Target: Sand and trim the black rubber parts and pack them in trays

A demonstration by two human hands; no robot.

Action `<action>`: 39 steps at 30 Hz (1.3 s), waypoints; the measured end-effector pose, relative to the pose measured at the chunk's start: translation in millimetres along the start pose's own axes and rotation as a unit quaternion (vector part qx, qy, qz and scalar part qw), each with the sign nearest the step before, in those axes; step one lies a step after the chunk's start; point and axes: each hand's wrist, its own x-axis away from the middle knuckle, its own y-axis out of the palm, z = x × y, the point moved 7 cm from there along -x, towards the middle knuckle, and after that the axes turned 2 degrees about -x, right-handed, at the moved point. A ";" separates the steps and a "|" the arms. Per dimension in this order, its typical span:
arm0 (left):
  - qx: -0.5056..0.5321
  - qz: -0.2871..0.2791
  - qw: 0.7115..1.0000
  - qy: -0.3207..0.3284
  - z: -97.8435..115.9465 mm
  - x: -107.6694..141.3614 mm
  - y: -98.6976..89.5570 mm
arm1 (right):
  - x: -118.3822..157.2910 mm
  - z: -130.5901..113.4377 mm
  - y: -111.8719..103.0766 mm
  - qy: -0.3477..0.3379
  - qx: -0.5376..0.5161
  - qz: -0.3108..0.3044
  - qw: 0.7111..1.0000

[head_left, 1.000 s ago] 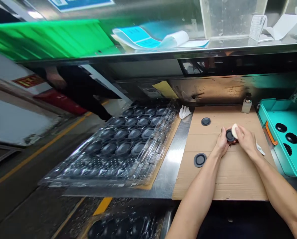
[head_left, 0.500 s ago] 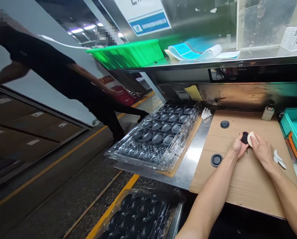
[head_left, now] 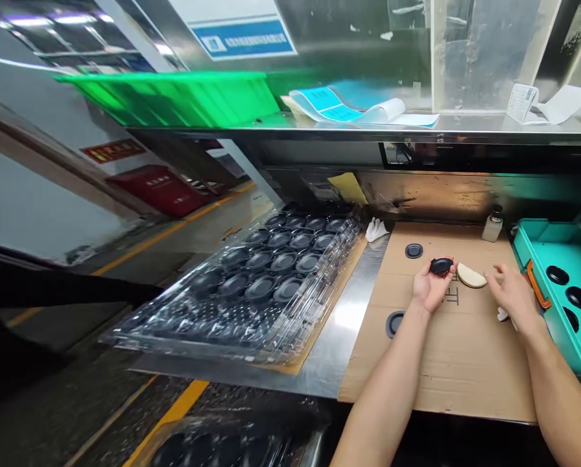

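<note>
My left hand (head_left: 431, 288) holds a small round black part (head_left: 441, 266) over the cardboard sheet (head_left: 470, 363). Just right of it a cream-coloured round pad (head_left: 471, 275) appears tilted, close to the fingertips of my right hand (head_left: 511, 295). The fingers of my right hand are apart and hold nothing. One black disc (head_left: 414, 250) lies on the cardboard behind my left hand; another black disc (head_left: 395, 323) lies left of my left forearm. A white scrap (head_left: 502, 314) shows partly beside my right hand.
Clear plastic trays (head_left: 283, 263) of black round parts stand left. A small bottle (head_left: 493, 224) is at the back. The teal bin (head_left: 528, 233) at right holds several black parts. A green crate (head_left: 183, 97) and papers (head_left: 339, 107) rest on the shelf above.
My right hand has let go of the cream pad and moved right, its fingers opening. The black part in my left hand is now tilted. The view has turned right; the person at left is mostly out of view.
</note>
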 end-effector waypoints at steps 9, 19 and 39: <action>0.037 -0.001 0.999 -0.020 2.2 1.2 2.1 | 6.8 24.8 13.0 0.012 0.142 -0.188 0.972; 0.001 0.001 1.000 -0.024 -2.9 6.4 7.2 | 8.2 31.5 1.4 0.062 0.174 -0.195 0.963; -0.485 0.023 0.873 0.047 -40.1 -4.6 -18.9 | 18.0 -51.3 14.9 -0.196 -0.204 -0.045 0.958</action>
